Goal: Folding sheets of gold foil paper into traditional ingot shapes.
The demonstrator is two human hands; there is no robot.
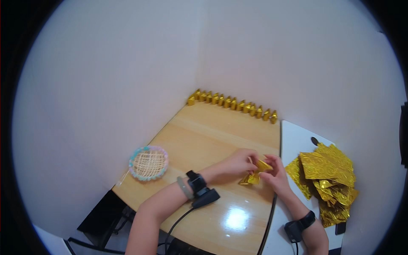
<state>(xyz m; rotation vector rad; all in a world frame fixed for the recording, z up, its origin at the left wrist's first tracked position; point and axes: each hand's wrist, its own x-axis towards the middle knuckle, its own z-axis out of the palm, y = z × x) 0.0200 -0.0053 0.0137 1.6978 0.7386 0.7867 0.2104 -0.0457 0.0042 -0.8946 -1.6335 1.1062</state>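
Observation:
Over the right part of the wooden table, a partly folded piece of gold foil paper is between my two hands. My left hand pinches it from the left, thumb and fingers pressed together. On the other side my right hand grips its right end with bent fingers and thumb. Part of the piece is hidden behind the fingers. Close to my right forearm lies a loose pile of flat gold foil sheets, patterned and overlapping, on a white surface.
Along the table's back edge stands a row of several small folded gold foil shapes. A round woven basket with a pastel rim sits at the left. Pale walls enclose the wooden table. A black cable runs from my left wrist device.

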